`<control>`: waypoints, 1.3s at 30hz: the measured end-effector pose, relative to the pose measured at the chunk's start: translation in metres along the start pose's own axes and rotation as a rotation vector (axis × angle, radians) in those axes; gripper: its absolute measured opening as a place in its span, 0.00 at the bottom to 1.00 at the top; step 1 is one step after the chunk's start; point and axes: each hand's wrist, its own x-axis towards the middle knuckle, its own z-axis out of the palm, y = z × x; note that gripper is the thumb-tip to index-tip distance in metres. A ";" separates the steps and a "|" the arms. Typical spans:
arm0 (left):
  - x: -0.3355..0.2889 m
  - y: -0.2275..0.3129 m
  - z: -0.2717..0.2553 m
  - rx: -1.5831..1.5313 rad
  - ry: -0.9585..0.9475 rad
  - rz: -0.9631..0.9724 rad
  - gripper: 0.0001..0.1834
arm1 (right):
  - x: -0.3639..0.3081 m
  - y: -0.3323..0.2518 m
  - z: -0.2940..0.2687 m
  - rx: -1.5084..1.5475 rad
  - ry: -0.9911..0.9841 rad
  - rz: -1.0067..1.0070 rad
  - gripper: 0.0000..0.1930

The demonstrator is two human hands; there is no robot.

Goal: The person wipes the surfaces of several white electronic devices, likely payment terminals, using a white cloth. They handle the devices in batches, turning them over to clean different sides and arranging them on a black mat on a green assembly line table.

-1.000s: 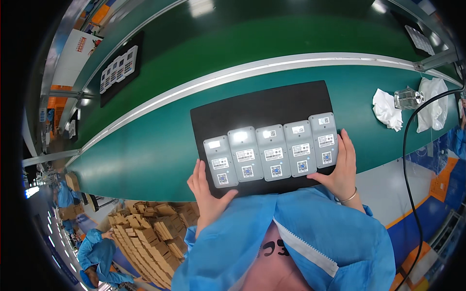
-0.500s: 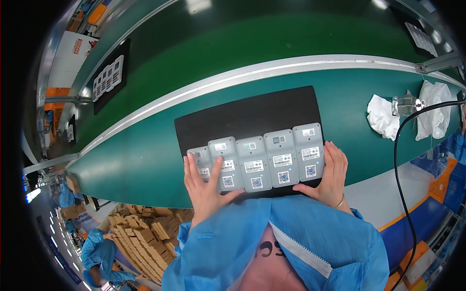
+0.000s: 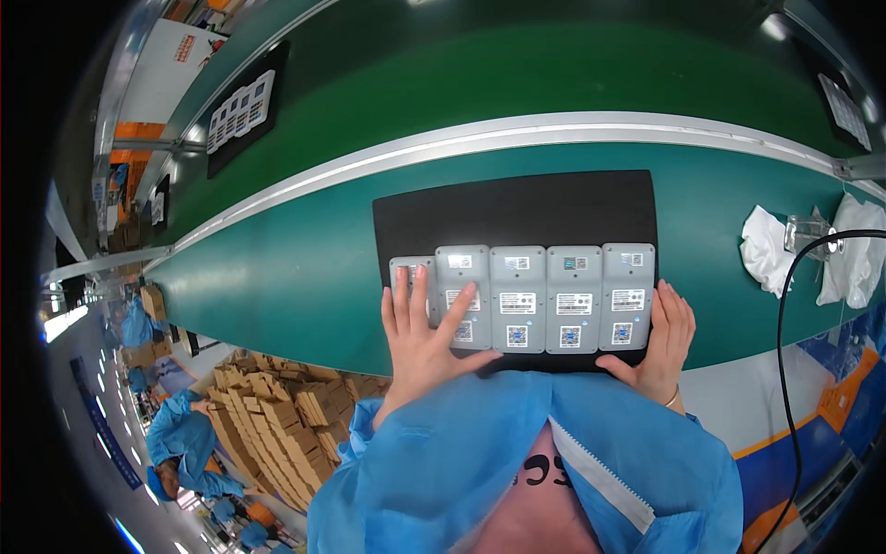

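Several grey handheld devices (image 3: 519, 314) lie side by side in a row on a black mat (image 3: 517, 208), their labelled backs facing up. The leftmost device (image 3: 413, 265) is partly covered by fingers. My left hand (image 3: 420, 342) rests with spread fingers over the left end of the row. Its index finger reaches onto the second device (image 3: 461, 259), and the thumb stretches along the near edge. At the other end, my right hand (image 3: 661, 340) lies against the side of the rightmost device (image 3: 629, 295), fingers extended, thumb out by its lower edge.
Beyond a pale metal rail (image 3: 517, 127) runs a green conveyor belt (image 3: 517, 69), carrying another mat with devices (image 3: 242, 111). A white cloth (image 3: 766, 251), a glass bottle (image 3: 806, 233) and a black cable (image 3: 783, 369) are at right. Cardboard pieces (image 3: 277, 425) are stacked lower left, near a blue-clad co-worker (image 3: 185, 439).
The view has shifted, so the mat and device row appear further right and more level. My left fingers are spread wider over the leftmost devices; my right hand stays at the row's right end.
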 end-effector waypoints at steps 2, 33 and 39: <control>-0.015 -0.019 -0.002 0.016 0.032 -0.002 0.54 | 0.001 -0.001 -0.003 0.108 0.022 0.032 0.39; -0.046 -0.067 0.018 -1.020 0.280 -0.309 0.60 | 0.022 0.032 0.012 0.124 0.067 0.233 0.17; -0.042 -0.067 0.016 -0.968 0.269 -0.332 0.59 | 0.028 0.019 0.010 0.152 0.081 0.225 0.17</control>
